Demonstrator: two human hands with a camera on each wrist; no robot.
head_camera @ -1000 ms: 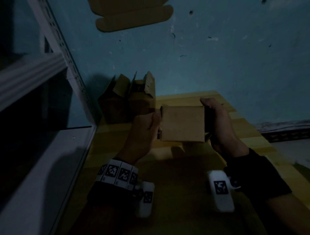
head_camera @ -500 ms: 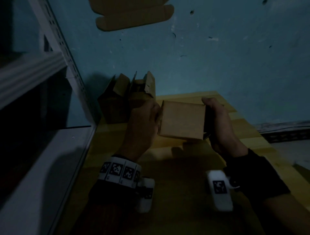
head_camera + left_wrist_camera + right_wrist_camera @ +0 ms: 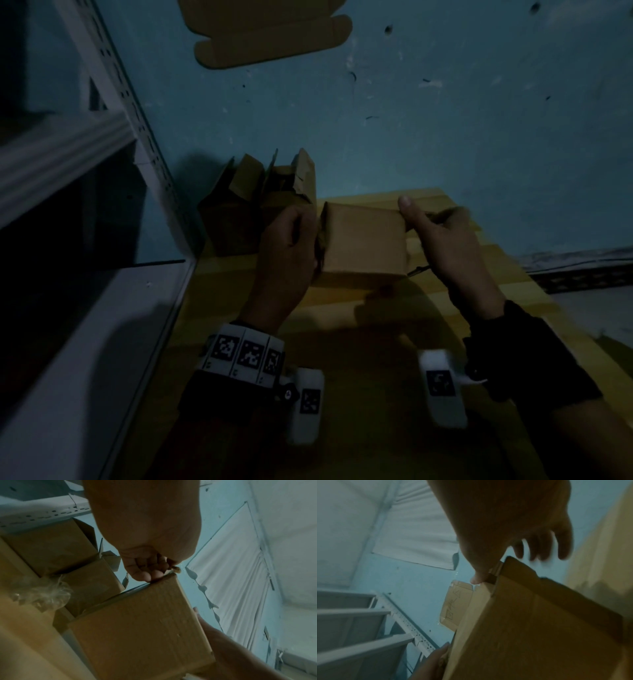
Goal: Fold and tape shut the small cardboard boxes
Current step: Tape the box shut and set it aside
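A small brown cardboard box is held just above the yellow table. My left hand grips the box's left end, its fingers curled over the edge there. My right hand is at the box's right end. Its thumb presses on the top right corner, while its fingers are straight, spread and blurred, off the cardboard. What is on the box's two ends is hidden by the hands.
Two open cardboard boxes stand at the back left against the blue wall. A white metal shelf unit runs along the left. A flat cardboard sheet hangs on the wall. Crumpled clear plastic lies by the boxes.
The box has moved slightly away and tilted. My left hand slid further up round the left end. My right fingers have come off the right end and spread; only the thumb stays on.
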